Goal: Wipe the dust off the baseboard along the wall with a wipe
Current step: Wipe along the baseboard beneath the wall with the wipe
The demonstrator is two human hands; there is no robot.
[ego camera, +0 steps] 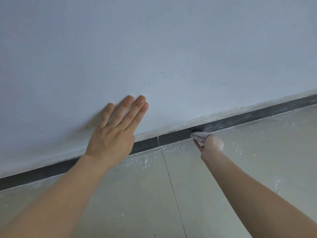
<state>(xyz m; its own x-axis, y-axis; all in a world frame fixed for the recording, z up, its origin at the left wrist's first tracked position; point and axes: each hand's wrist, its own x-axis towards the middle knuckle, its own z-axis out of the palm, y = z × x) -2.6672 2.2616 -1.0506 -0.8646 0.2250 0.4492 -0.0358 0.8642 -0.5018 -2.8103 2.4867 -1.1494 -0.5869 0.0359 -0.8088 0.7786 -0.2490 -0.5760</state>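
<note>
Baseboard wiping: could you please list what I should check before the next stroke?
1. Right hand has a grip on the wipe: ok.
2. Wipe touches the baseboard: ok.
3. Left hand flat on the wall: ok.
4. Baseboard right of the wipe dust-free: not ok, grey streaks.
5. Wipe's contact face clean: cannot tell.

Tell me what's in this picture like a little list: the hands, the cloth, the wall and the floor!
left hand: flat on the wall, fingers straight
right hand: grips the wipe and presses it on the baseboard
wipe: pale and crumpled
baseboard: dark strip where wall meets floor; paler and streaky to the right of the wipe
floor: pale tiles, white specks near the baseboard
</note>
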